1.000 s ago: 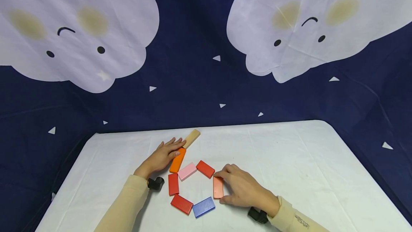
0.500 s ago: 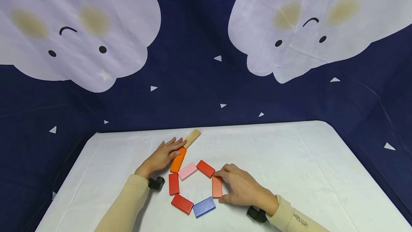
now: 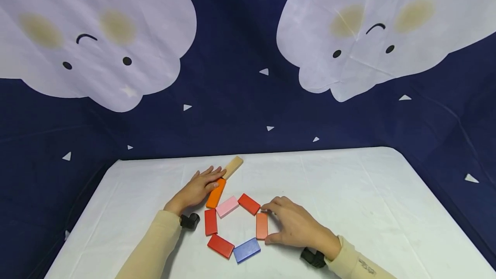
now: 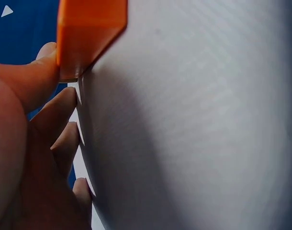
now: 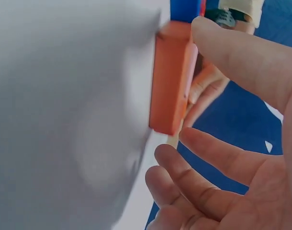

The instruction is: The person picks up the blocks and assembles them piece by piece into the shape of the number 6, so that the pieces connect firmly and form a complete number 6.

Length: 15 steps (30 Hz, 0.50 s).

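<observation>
My right hand [image 3: 294, 225] spreads its thumb and forefinger at the two ends of a salmon-coloured block [image 3: 261, 226] lying flat. In the right wrist view the thumb tip [image 5: 203, 31] is right at one end, and a gap shows between the forefinger and the other end of the block [image 5: 172, 79]. My left hand [image 3: 195, 189] lies with fingers extended beside an orange block [image 3: 216, 193], its thumb against that block. Its fingertips reach the near end of a natural wood block [image 3: 234, 167]. The left wrist view shows the orange block [image 4: 92, 36] beside the thumb.
A ring of flat blocks includes a pink block [image 3: 227, 206], a red block [image 3: 249, 204] at its back right, a red block [image 3: 211, 222] at its left, a red block [image 3: 220, 246] at its front left and a blue block [image 3: 247, 250]. A white cloth [image 3: 348, 193] covers the table.
The salmon block has shifted slightly left, closer under the back-right red block. My right forefinger has come off its far end. The left hand stays in place on the orange block.
</observation>
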{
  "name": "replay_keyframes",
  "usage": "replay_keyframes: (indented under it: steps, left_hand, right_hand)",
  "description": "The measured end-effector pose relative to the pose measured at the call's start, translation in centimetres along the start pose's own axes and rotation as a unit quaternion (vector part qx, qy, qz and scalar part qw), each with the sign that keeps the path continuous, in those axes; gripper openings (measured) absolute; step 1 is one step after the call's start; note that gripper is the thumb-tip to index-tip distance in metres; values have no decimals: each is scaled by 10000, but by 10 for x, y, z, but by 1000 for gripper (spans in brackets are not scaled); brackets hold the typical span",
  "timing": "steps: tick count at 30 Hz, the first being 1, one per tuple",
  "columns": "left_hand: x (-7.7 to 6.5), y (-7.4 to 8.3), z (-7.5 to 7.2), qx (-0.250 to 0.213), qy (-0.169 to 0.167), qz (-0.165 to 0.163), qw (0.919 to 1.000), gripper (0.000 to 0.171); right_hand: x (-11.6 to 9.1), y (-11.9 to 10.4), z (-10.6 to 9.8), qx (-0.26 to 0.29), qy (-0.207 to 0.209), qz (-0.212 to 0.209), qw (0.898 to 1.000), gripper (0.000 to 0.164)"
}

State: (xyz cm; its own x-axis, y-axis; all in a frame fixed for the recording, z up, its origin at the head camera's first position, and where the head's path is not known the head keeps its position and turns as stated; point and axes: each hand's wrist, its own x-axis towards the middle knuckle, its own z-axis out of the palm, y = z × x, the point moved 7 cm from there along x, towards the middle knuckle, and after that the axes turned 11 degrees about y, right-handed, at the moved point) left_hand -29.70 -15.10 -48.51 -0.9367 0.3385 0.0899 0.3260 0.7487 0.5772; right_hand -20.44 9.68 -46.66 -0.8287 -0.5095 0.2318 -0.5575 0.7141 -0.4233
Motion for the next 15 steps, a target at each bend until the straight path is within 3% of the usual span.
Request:
replay_keyframes:
  steps: [11,15]
  left_hand:
    - [-3,3,-3,193,37,196,9996,48]
    - [-4,2,-2,282,49,126,9995,48]
  right_hand:
    - [-3,25,-29,7,522,256,9983,65]
    - [-6,39,-38,3,642,465,9969,64]
